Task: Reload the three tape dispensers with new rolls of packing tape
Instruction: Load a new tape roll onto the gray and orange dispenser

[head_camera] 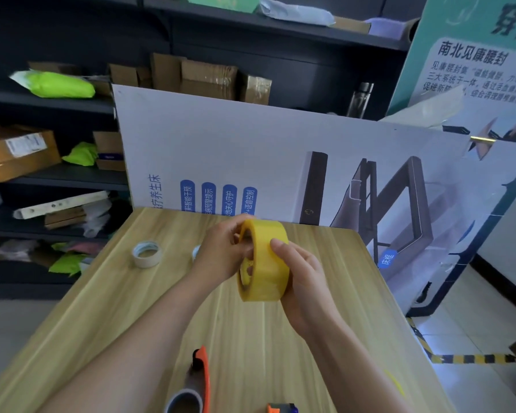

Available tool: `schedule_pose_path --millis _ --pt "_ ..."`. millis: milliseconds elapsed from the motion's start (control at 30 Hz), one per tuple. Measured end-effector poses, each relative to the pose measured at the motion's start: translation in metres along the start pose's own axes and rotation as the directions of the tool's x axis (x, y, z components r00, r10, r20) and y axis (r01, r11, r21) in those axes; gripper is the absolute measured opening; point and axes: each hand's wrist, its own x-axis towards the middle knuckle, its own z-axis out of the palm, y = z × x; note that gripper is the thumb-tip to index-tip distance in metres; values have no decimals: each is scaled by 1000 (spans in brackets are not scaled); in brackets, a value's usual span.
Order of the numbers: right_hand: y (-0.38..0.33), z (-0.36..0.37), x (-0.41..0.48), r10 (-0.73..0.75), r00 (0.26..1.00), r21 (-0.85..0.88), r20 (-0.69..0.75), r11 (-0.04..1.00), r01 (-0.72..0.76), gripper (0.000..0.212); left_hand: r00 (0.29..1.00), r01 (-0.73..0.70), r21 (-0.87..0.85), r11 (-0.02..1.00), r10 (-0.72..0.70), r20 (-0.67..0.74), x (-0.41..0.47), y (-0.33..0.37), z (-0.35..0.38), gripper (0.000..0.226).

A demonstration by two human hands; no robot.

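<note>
I count one full roll of glossy yellow packing tape [264, 260], held on edge above the pale wood-grain worktop [310, 338]: left hand [224, 251] curled into its core, right hand [303, 283] cupped round the smooth outer band. Two orange-and-grey plastic tape dispensers [201, 363] lie at the near edge, the second dispenser [281, 409] mostly cut off; one near-spent whitish cardboard ring [147, 254] lies flat far left.

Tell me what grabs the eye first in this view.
The yellow tape roll, gripped by the left hand and right hand above the middle of the wooden table, stands out first. Next comes the orange dispenser at the near edge, and a white roll lying flat at the far left.
</note>
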Motion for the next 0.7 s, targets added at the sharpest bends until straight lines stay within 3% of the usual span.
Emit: schedule_pose_path --millis 133,300,433,500,567,633,700 --pt "-3 4 -4 -39 996 -12 78 999 40 39 992 129 -35 991 -129 4 -8 7 -5 40" --pt "-10 5 -12 -68 986 -40 151 996 75 35 925 377 -19 926 -376 50 -20 15 -2 51" --pt "-12 6 -18 -55 983 -44 172 997 63 30 920 390 -5 921 -390 34 -28 25 -3 31" --pt "-11 6 -20 -42 980 -39 195 998 51 27 961 276 -57 960 -274 29 -34 29 -3 23" --pt "-10 8 -22 -36 979 -25 201 999 42 25 992 120 -107 987 -123 -17 -39 30 -7 41" --pt "-10 12 -23 -32 982 -30 185 999 38 25 996 26 -39 999 -29 -83 -44 34 -11 55" --pt "-10 18 -24 -21 986 -49 163 998 29 31 992 -22 88 996 32 -120 -47 34 -16 48"
